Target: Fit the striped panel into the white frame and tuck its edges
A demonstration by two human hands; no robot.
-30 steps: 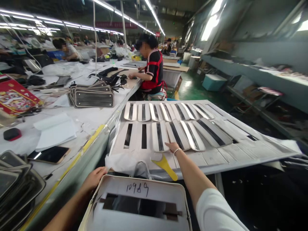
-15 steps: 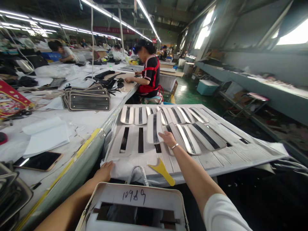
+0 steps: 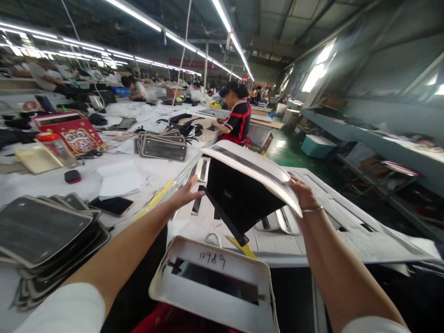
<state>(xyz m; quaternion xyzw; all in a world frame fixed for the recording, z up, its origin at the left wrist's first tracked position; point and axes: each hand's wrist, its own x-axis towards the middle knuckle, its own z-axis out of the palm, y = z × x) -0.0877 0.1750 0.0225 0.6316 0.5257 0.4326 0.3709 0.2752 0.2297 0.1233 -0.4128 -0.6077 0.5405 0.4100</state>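
Note:
A curved white panel with a dark stripe (image 3: 255,162) is held up in front of me, tilted, above the board. From its underside hangs a black lining piece (image 3: 239,194). My right hand (image 3: 302,192) is closed on the panel's right edge. Near the lining's left corner, my left hand (image 3: 185,192) has its fingers stretched apart; whether it touches that corner I cannot tell. Below stands a pale template (image 3: 211,273) with handwritten figures and a dark slot. A yellow scraper (image 3: 248,249) lies partly hidden behind it.
Striped white pieces (image 3: 289,222) lie on the covered board (image 3: 354,240). Stacked dark panels (image 3: 45,231), a phone (image 3: 111,206), paper (image 3: 120,180) and a red box (image 3: 76,134) are on the left table. A co-worker (image 3: 239,115) sits ahead.
The white panel now appears raised close to me, with its black lining in view. My left hand has lifted off the board's edge toward the panel. The view has turned left.

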